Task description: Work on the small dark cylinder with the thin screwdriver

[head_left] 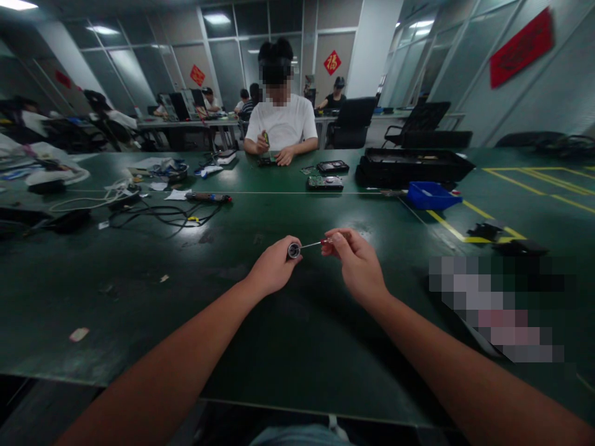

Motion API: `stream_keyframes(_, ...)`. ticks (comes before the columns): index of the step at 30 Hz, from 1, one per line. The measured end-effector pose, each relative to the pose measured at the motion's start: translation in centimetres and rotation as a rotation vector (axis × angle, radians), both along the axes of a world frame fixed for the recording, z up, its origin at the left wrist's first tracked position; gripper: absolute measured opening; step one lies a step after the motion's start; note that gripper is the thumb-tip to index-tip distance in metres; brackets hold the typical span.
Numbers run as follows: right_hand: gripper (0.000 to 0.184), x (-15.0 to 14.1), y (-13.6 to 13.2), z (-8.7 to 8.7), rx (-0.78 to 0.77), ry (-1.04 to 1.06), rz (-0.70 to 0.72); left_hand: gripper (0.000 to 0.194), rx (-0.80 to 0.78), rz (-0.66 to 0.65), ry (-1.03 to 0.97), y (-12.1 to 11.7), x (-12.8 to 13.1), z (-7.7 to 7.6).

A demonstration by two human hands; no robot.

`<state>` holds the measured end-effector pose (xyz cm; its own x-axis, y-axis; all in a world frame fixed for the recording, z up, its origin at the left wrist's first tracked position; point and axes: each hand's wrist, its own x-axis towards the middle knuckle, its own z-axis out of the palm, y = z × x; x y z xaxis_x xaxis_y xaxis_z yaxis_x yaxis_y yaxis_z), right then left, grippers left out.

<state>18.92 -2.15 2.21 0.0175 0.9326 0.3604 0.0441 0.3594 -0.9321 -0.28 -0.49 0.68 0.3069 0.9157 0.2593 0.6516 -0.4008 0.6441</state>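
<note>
- Your left hand (274, 267) is wrapped around a dark cylindrical part (294, 251), its round, metal-rimmed end facing you above the bench (260, 347).
- Your right hand (357, 263) pinches the red-and-clear handle of a thin screwdriver (310, 245) between thumb and fingers.
- The shaft reaches across to the cylinder's rim; whether its tip is seated inside or only touches the edge is too small to tell.
- The shaft meets that end from the side, so for a screw facing out of the opening, you would likely do better turning the two closer into line.
- Brace both forearms on the bench edge, since the cylinder has only your left hand for support.
- Seat the tip fully before twisting, and use light finger turns; a skewed tip could slip toward your left thumb.
- Work over the bare stretch of bench, where a dropped small piece should be easy to spot.
</note>
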Motion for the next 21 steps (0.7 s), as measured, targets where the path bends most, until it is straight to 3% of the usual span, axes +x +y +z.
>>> stream_keyframes(3,0.029,0.4,1.2,-0.6,-0.157,0.125,0.018,0.019,0.044,-0.02,0.03,0.0,-0.1,0.3)
stream_keyframes(5,0.03,0.6,1.6,-0.9,-0.177,0.141,-0.036,0.021,0.033,0.001,0.042,0.1,-0.2,0.3)
stream_keyframes(10,0.025,0.4,1.3,-0.8,-0.063,0.122,-0.108,0.015,-0.024,0.023,0.045,0.2,-0.2,-0.2)
stream_keyframes(21,0.022,-0.2,-0.5,0.3,0.118,-0.195,-0.12,0.013,-0.024,0.014,-0.004,-0.1,0.1,0.0)
